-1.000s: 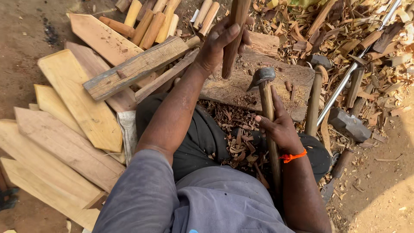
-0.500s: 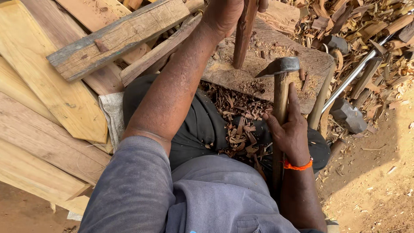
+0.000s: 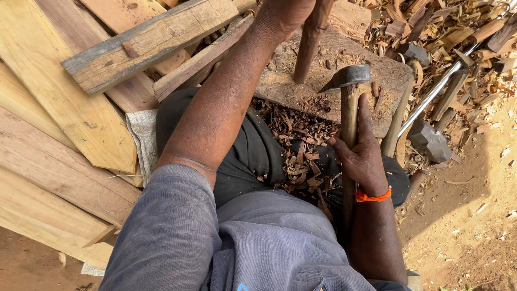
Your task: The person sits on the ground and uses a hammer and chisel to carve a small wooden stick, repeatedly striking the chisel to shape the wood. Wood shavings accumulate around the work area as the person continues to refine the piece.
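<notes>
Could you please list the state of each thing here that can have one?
Left hand: closed around the wooden stick.
Wooden stick: nearly upright, lower end resting on the chopping block.
Right hand: gripping the adze handle.
Adze: raised, head above the block's near edge.
Chopping block: lying flat, dusted with chips.
Wood shavings: loose, piled on the lap.
Sledgehammer: lying unused on the ground.

Wooden stick (image 3: 311,40): dark brown, roughly rounded, stands near upright with its lower end on the chopping block (image 3: 301,91) toward the block's middle; upper end gripped in left hand (image 3: 285,13) at the top edge of view. Adze (image 3: 347,108): dark metal head, blade pointing left, on a pale wooden handle, head over the block's near edge, handle gripped by right hand (image 3: 362,156).
</notes>
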